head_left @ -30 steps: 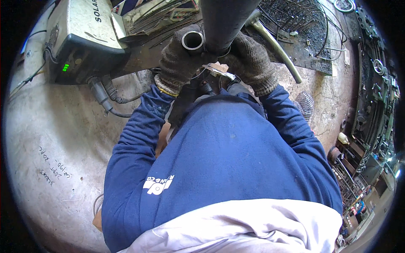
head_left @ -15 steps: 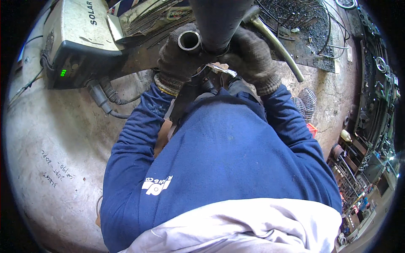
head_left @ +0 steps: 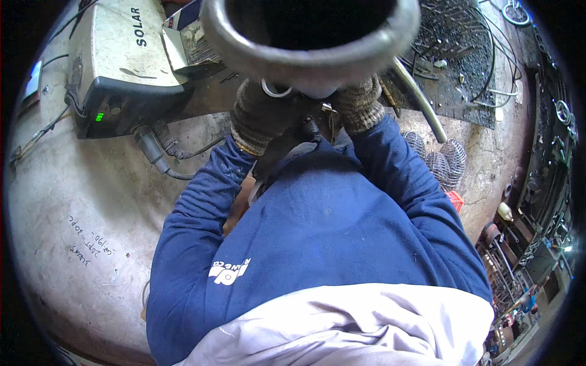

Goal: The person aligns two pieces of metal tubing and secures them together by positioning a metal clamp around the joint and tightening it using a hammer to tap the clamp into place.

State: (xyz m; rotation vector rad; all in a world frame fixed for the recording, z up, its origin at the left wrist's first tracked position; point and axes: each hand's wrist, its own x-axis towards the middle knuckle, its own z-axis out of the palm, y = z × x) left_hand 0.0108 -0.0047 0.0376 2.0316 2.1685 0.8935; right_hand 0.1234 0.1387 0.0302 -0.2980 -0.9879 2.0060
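Observation:
A wide dark metal pipe (head_left: 308,64) looms close at the top middle, its round open end tilted up toward me. My left hand (head_left: 259,116), in a brown knitted glove, is closed around the pipe's lower part. Beside that hand shows the pale rim of a smaller tube (head_left: 278,91), mostly covered by the big pipe. My right hand (head_left: 361,105), gloved alike, grips the pipe from the other side. The wide rim hides most of the fingers of both hands. Right of the pipe lies a hammer's metal handle (head_left: 421,100); its head is hidden.
A cream and black welding machine (head_left: 125,67) with a lit green display stands at left, a thick cable plug (head_left: 152,149) at its front. The dark worktable (head_left: 482,113) bears thin rods and black bits. Wire coils (head_left: 448,161) lie on the floor; racks of metal parts line the right.
The pipe's upper end has tipped toward me, so its open mouth now shows. It covers the hammer's head and much of my hands. The surroundings have shifted slightly down in view.

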